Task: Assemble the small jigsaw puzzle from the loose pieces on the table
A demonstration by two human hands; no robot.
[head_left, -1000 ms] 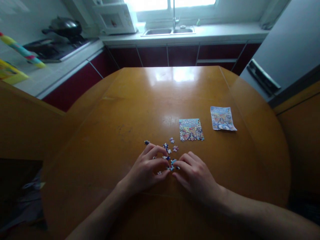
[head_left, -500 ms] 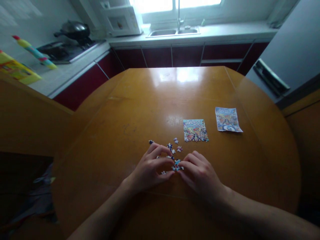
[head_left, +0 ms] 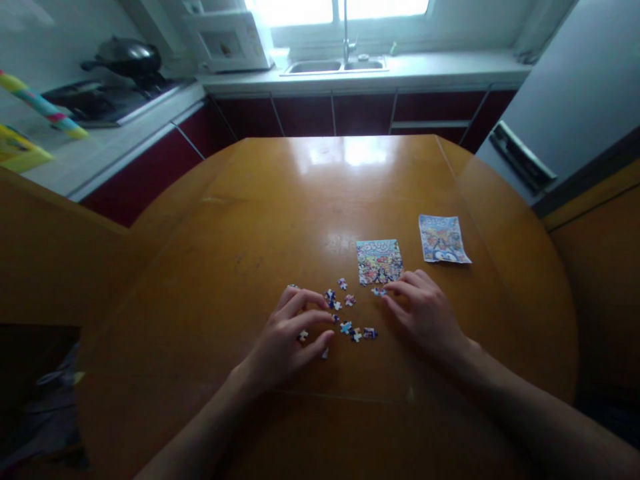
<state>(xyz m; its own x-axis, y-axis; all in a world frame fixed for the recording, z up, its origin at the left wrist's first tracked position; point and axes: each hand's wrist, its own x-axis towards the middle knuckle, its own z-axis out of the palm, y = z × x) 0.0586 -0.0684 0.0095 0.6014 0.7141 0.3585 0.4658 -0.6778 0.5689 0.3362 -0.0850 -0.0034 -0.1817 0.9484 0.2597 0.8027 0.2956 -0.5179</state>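
Between the thumb and fingers of my right hand (head_left: 423,310) is a small jigsaw piece (head_left: 379,292), just below the bottom edge of the partly assembled jigsaw puzzle (head_left: 380,261). My left hand (head_left: 293,333) rests over the loose pieces with its thumb and fingers apart, holding nothing that I can see. Several loose puzzle pieces (head_left: 346,327) lie between the hands, among them a dark one (head_left: 370,333) on the right. Other pieces are partly hidden under the left fingers.
A creased picture sheet (head_left: 444,239) lies right of the puzzle on the wooden table (head_left: 280,213). Beyond the table's far edge are a counter with a sink (head_left: 345,65), a microwave (head_left: 230,41) and a stove with a wok (head_left: 125,57). A fridge (head_left: 565,87) stands at the right.
My right hand has moved up and right from the loose pieces, carrying one piece to the puzzle's lower edge. My left hand has opened away from the pieces. The view has shifted slightly.
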